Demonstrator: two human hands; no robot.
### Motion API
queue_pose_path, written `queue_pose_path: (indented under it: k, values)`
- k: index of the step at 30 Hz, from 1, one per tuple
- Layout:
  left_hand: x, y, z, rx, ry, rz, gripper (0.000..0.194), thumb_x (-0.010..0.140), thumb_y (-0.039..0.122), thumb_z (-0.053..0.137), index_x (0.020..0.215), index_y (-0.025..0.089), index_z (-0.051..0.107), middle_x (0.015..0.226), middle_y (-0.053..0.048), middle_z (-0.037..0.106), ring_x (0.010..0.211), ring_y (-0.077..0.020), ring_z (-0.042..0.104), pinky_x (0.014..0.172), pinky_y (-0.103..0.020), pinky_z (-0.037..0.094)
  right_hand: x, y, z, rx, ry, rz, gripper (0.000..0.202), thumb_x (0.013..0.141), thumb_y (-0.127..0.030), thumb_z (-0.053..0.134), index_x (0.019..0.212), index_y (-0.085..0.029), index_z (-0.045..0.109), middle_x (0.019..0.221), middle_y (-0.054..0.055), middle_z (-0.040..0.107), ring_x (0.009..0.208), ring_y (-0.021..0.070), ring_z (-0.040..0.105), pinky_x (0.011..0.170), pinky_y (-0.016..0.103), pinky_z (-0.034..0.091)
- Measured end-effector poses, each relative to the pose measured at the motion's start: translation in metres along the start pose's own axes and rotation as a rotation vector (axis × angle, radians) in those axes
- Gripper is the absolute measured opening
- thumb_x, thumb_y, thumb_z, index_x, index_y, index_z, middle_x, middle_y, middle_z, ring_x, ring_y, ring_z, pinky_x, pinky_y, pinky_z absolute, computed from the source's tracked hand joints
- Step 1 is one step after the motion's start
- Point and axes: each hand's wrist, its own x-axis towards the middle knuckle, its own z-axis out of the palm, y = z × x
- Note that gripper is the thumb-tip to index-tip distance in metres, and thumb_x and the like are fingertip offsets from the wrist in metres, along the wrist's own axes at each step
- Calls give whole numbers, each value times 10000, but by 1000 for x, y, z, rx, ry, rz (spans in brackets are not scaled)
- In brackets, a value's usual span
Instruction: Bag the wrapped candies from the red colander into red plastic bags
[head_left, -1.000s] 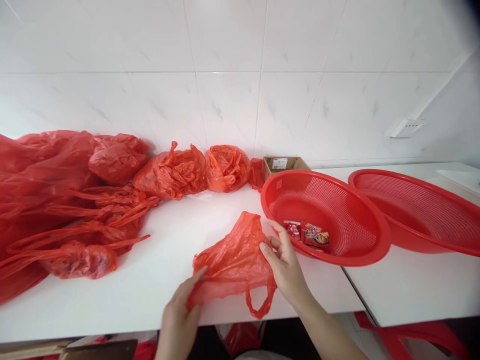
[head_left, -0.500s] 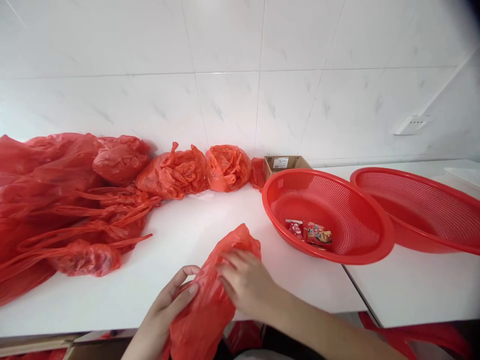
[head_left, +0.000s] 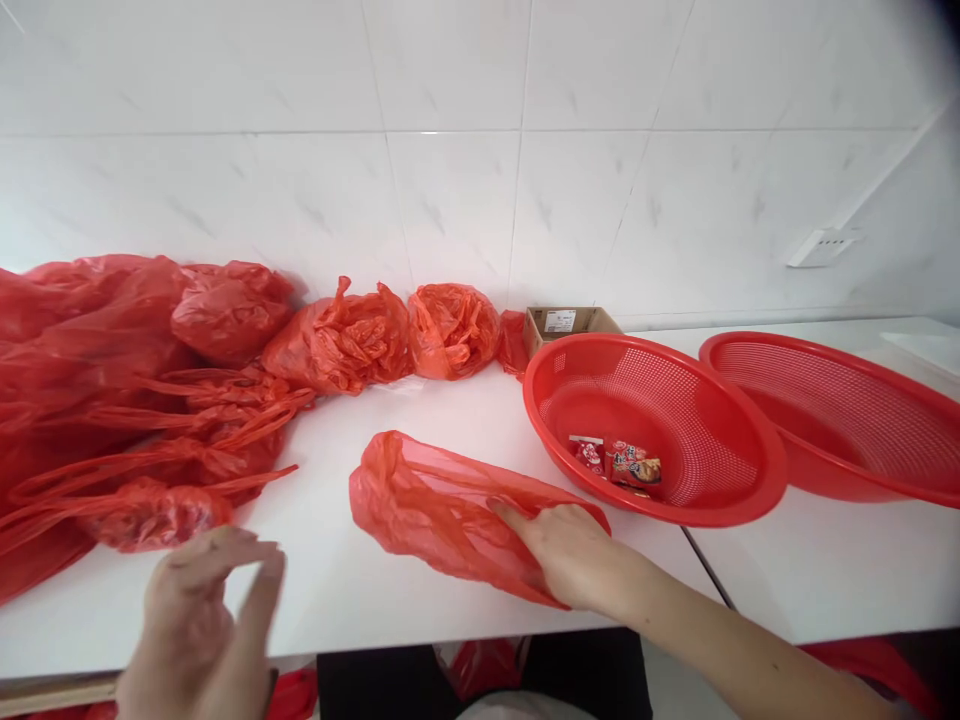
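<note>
A thin red plastic bag lies stretched sideways on the white table. My right hand is at the bag's right end, its fingers partly hidden in the plastic; what exactly they grip cannot be made out. To the left, my left hand is raised above the table's front edge, thumb and fingers curved apart with nothing between them. Behind it sits a small filled red bag with long handles. Red snack packets lie in the near red basket.
Filled red bags line the wall at the left and middle. An open cardboard box stands behind the near basket. A second red basket is at the right, over a table seam.
My left hand has let go of the red bag and moved left. The bag has gone from upright in my hands to lying on the table, and my right hand has shifted right.
</note>
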Motion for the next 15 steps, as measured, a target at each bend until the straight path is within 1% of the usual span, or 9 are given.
queue_pose_path:
  k: [1, 3, 5, 6, 8, 10, 11, 13, 15]
  values:
    - [-13, 16, 8, 105, -107, 199, 72, 768, 226, 673, 839, 230, 658, 1064, -10, 569, 1055, -194, 555, 1082, -420, 363, 4, -7, 0, -33, -29, 5, 829, 805, -339, 612, 1533, -217, 235, 952, 150, 717, 876, 318, 680, 706, 375, 503]
    - [-33, 36, 27, 227, -327, 451, 126, 829, 243, 595, 898, 268, 697, 1302, -39, 482, 1240, -273, 469, 1117, -507, 294, 10, -20, -2, -73, -87, 2, 875, 804, -381, 625, 1543, -212, 190, 901, 140, 725, 839, 316, 690, 684, 378, 518]
    - [-42, 32, 48, 388, -528, 566, 169, 819, 246, 606, 923, 284, 734, 1455, -53, 371, 1375, -376, 308, 1100, -600, 268, 13, -29, -4, -67, -118, -19, 912, 786, -373, 651, 1546, -202, 176, 900, 142, 728, 846, 322, 694, 696, 392, 530]
    - [-43, 21, 57, 498, -593, 579, 180, 803, 229, 618, 918, 282, 747, 1497, -61, 334, 1406, -427, 228, 1080, -656, 244, 12, -30, -4, -47, -117, -27, 919, 775, -353, 663, 1544, -192, 187, 922, 151, 728, 871, 329, 692, 720, 402, 532]
    - [-40, -10, 66, 739, -697, 509, 245, 775, 115, 587, 873, 260, 759, 1528, -85, 321, 1415, -476, 177, 1035, -738, 203, 7, -25, -5, 23, -101, -20, 926, 744, -327, 688, 1534, -167, 232, 1003, 182, 716, 949, 349, 676, 791, 432, 525]
    - [-34, -43, 64, 904, -742, 437, 368, 751, 21, 513, 905, 250, 755, 1538, -109, 313, 1424, -468, 174, 1011, -753, 224, -3, -12, -9, 174, -73, -36, 905, 727, -346, 704, 1517, -191, 293, 1134, 188, 680, 1050, 351, 641, 872, 448, 500]
    - [-30, -56, 58, 936, -752, 416, 395, 747, 8, 487, 927, 243, 749, 1548, -113, 294, 1425, -459, 185, 1004, -728, 276, -10, -3, -13, 302, -74, -77, 872, 734, -372, 703, 1506, -229, 323, 1193, 167, 659, 1083, 332, 628, 896, 434, 493]
    - [-25, -74, 44, 893, -785, 383, 419, 752, 25, 459, 995, 235, 728, 1566, -108, 250, 1399, -414, 289, 968, -590, 434, -23, 18, -27, 627, -90, -214, 757, 776, -423, 676, 1466, -307, 387, 1236, 98, 645, 1096, 262, 627, 901, 369, 497]
    - [-24, -80, 31, 769, -826, 341, 440, 765, 62, 436, 1067, 248, 696, 1563, -81, 252, 1329, -340, 425, 899, -446, 525, -28, 44, -45, 890, 2, -292, 605, 848, -462, 600, 1413, -312, 445, 1186, 61, 663, 1056, 198, 638, 872, 313, 504]
